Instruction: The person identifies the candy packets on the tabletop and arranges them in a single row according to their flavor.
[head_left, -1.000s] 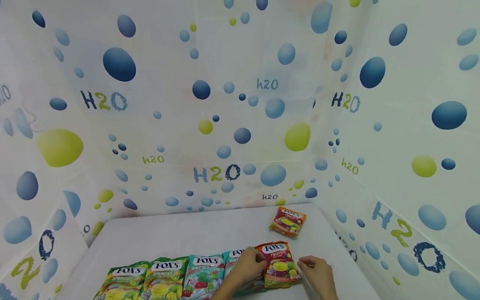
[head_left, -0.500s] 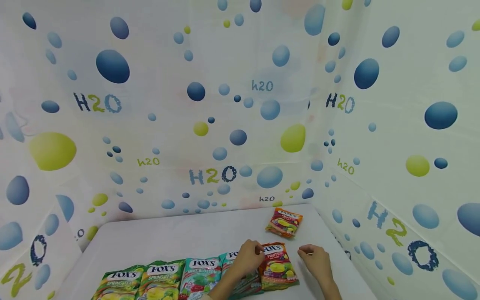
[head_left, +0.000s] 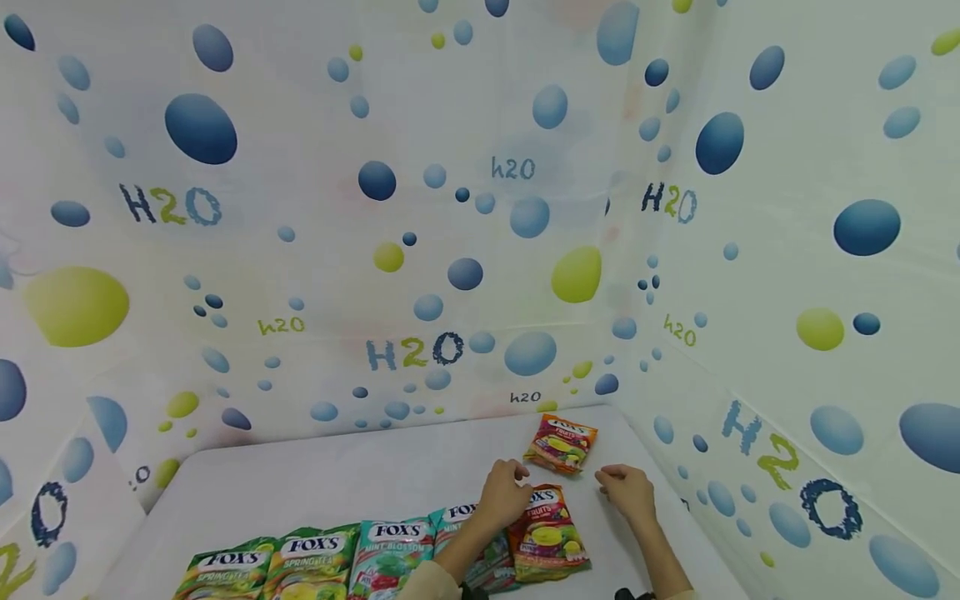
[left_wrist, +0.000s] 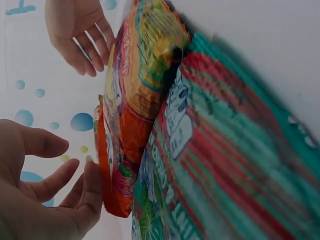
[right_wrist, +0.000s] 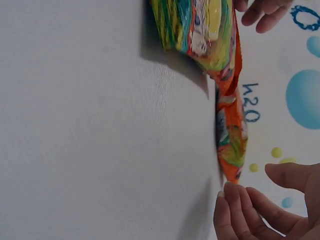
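Observation:
A red and orange bag of Fox's Fruits candy lies at the right end of a row of candy bags. Over its upper left corner is my left hand; in the left wrist view the thumb stands apart from loosely bent fingers, with nothing between them. My right hand is to the right of that bag, above the table, its thumb and fingers parted and holding nothing. Beyond both hands a second Fox's Fruits bag lies tilted on the table, smaller in view.
Left of the near Fruits bag lie two teal Mint Blossom bags, then two green Spring Tea bags, side by side. A white table carries them all. Patterned curtains rise behind it and at both sides.
Both hands have moved forward from beside the near Fruits bag, closer to the far one. The bags keep their places on the table, while the head view has turned slightly right.

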